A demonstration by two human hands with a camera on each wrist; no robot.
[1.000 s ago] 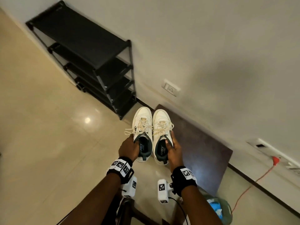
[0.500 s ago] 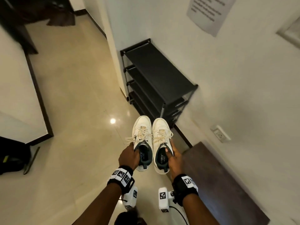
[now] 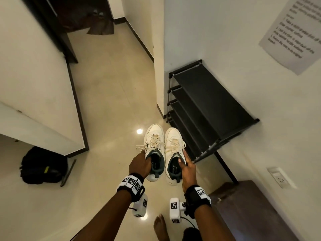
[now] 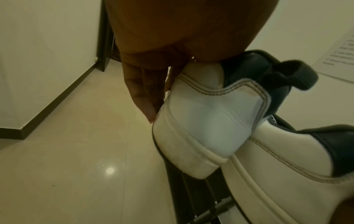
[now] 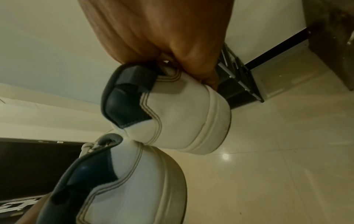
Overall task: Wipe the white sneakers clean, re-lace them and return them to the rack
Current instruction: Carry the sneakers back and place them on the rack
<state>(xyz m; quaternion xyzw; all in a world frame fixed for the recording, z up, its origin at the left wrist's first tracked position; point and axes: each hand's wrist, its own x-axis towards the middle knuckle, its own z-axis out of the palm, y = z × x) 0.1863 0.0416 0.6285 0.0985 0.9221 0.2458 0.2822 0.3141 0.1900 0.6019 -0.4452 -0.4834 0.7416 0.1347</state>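
With both sneakers laced and carried in the air just in front of the rack (image 3: 208, 105), I judge the return step is in hand. My left hand (image 3: 139, 165) pinches the left sneaker (image 3: 154, 136) at its collar; my right hand (image 3: 188, 169) pinches the right sneaker (image 3: 173, 141) likewise. Next move, as I judge it: lower both, toes first, onto a shelf.

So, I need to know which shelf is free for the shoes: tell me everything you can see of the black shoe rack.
The shoe rack is black, with thin metal-looking poles joined by small connectors and four flat, dark, fabric-like shelves stacked in tiers. It stands upright on the tiled floor, its long side against the white wall and one end in a corner. Every shelf part in view looks bare. Nothing touches it; the white sneakers are held in the air just in front of its near end.
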